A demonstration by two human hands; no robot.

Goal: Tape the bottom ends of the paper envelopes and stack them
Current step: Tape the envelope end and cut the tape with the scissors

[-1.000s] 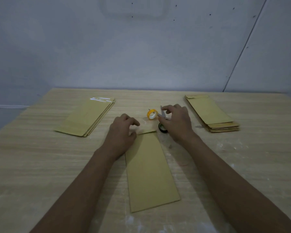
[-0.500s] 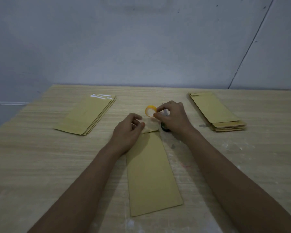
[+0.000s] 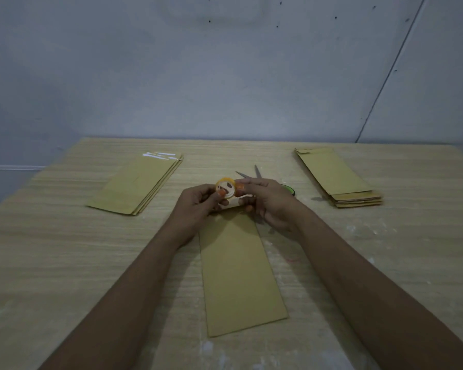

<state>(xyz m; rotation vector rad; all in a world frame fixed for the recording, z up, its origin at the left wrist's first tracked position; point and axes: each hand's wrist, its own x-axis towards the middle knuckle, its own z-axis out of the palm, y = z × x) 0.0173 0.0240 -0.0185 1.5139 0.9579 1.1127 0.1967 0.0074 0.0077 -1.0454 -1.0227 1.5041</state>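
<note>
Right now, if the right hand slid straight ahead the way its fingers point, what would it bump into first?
The right hand points left toward the tape roll, which it already pinches together with the left hand. So it would probably press into the roll first, then the left hand's fingers, though depth is hard to judge.

A long brown envelope lies flat in the middle. A small yellow tape roll is up above its far end. The taped stack lies on the left, the other stack on the right.
</note>
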